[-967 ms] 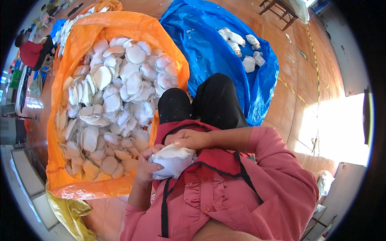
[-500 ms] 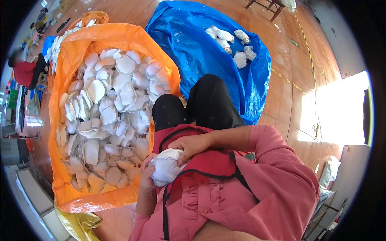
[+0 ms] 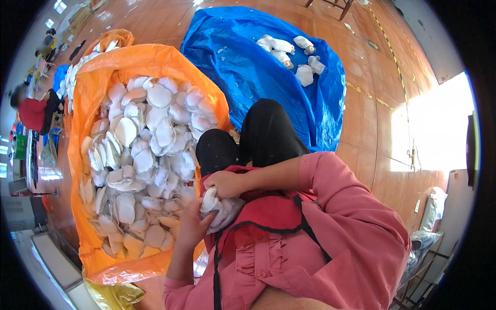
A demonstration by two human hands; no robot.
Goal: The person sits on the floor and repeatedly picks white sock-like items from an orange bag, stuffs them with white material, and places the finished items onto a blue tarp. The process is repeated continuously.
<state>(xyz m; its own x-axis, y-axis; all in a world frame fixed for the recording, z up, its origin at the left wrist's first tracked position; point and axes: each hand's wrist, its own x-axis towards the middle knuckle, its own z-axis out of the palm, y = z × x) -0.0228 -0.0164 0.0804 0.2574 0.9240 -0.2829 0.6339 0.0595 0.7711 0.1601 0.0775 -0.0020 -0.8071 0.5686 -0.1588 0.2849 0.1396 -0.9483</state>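
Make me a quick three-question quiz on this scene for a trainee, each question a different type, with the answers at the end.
1. True or false: the orange sack shows more white pads than the blue plastic shows white pieces.
2. What touches the white fabric piece? a) left hand only; b) right hand only; c) both.
3. Fill the gap: the trousers are ____.

Key: 1 true; 2 c, left hand and right hand; 3 black.

Ruffled pink shirt [image 3: 351, 227], buttoned; red apron [image 3: 274, 213] edged in black; black trousers [image 3: 271, 132].
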